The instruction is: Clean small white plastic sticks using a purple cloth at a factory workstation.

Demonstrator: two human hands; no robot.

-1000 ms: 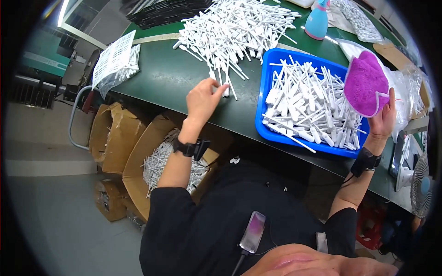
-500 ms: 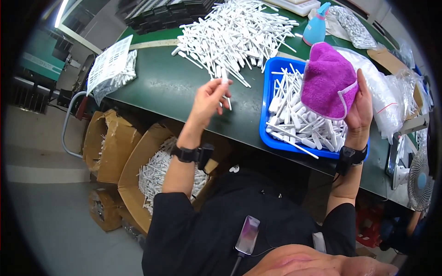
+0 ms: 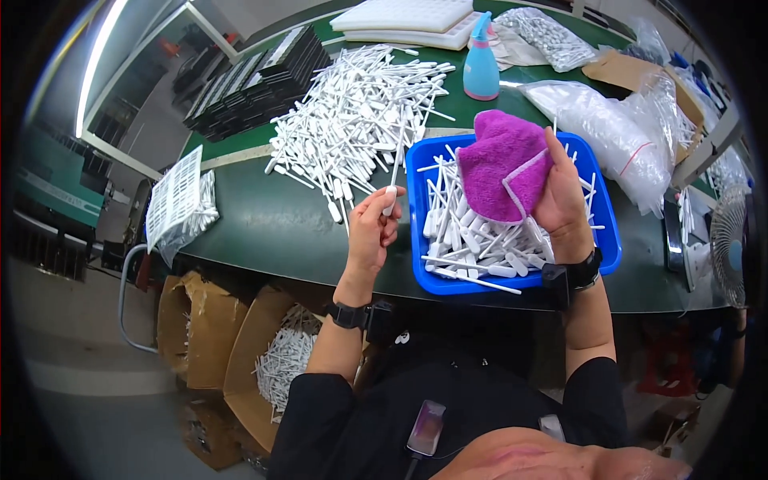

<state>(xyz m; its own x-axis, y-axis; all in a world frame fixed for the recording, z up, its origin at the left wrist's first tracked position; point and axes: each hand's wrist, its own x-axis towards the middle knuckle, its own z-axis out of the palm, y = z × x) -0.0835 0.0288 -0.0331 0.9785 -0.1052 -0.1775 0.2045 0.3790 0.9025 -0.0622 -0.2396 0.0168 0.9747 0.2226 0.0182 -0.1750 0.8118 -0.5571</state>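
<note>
Now left hand (image 3: 370, 232) pinches one white stick (image 3: 394, 172); right hand (image 3: 562, 200) one purple cloth (image 3: 502, 164)

Your left hand (image 3: 370, 232) pinches one white stick (image 3: 395, 172) near its lower end; it stands almost upright, just left of the blue bin (image 3: 610, 232). Your right hand (image 3: 564, 200) grips a magenta cloth (image 3: 500, 164), bunched and folded, held over the bin's white sticks.

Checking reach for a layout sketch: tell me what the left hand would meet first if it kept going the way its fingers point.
Probably the loose pile of white sticks beyond the left hand; depth is unclear.
</note>
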